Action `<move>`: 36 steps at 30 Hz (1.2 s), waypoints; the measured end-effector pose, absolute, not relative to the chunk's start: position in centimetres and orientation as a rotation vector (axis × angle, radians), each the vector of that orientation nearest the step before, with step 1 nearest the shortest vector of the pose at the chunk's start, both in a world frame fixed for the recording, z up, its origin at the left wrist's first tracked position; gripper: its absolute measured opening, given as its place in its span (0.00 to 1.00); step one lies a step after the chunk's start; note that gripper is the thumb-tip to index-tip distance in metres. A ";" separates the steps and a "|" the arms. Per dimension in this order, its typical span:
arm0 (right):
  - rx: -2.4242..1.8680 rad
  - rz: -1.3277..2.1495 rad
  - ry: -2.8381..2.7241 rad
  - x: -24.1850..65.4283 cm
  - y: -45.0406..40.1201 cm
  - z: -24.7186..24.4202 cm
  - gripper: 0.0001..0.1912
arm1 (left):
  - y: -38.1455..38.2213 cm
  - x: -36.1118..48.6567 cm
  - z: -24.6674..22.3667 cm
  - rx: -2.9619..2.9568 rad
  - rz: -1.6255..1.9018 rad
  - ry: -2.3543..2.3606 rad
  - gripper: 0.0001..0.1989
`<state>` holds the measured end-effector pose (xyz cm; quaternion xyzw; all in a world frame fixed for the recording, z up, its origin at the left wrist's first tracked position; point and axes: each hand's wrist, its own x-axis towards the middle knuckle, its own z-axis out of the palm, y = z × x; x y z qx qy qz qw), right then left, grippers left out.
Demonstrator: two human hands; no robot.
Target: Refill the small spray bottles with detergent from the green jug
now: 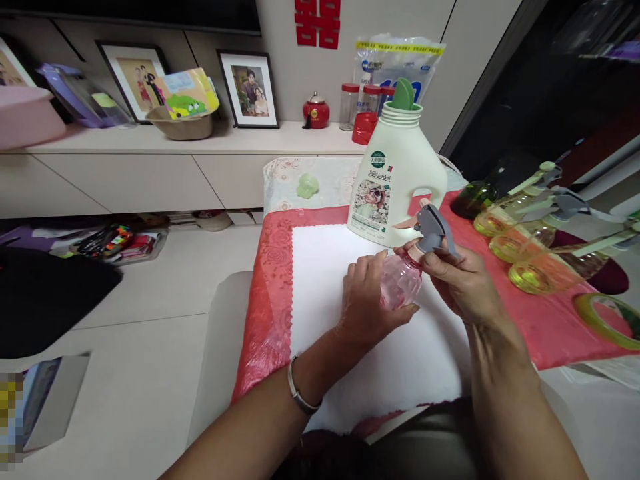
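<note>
My left hand [367, 300] is wrapped round the body of a pink clear spray bottle [400, 283], tilted above the white cloth [320, 267]. At the bottle's neck, my right hand [460, 277] grips the grey and pink spray head [433, 230], which sits on the bottle's opening. Just behind them stands a large pale green detergent jug [395, 173] with its mouth uncapped and a green scoop-like piece [404, 93] at its top. A light green cap-like object [307, 186] lies on the patterned cloth to the left of the jug.
Several spray bottles with yellow liquid [533, 273] stand at the right, near a tape roll [607, 320]. A red cover [265, 287] lies under the white cloth. Behind, a shelf [240, 139] holds framed photos, a basket [185, 123] and jars [349, 107].
</note>
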<state>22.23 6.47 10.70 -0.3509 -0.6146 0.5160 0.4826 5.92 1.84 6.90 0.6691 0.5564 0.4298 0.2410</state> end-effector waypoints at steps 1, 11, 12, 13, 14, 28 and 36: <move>-0.871 1.232 -1.508 22.1 6.4 10.6 0.19 | 1.9 5.9 6.9 1.849 1.169 1.565 0.49; -0.995 1.010 -1.590 21.8 6.4 9.7 0.19 | 1.7 5.9 6.5 2.086 1.181 1.638 0.49; -1.029 0.956 -1.616 21.7 6.2 10.0 0.20 | 1.7 5.9 6.6 2.089 1.167 1.632 0.48; -1.064 0.895 -1.640 21.6 6.0 10.2 0.21 | 1.7 5.8 6.7 2.077 1.154 1.624 0.48; -1.092 0.830 -1.666 21.4 5.9 10.5 0.21 | 1.7 5.7 6.8 2.054 1.142 1.615 0.49; -0.777 1.134 -1.413 20.9 6.8 10.0 0.19 | 2.1 5.2 7.6 1.864 1.100 1.534 0.49; -0.820 1.074 -1.487 21.5 6.9 10.1 0.19 | 1.9 5.5 7.4 1.919 1.066 1.582 0.50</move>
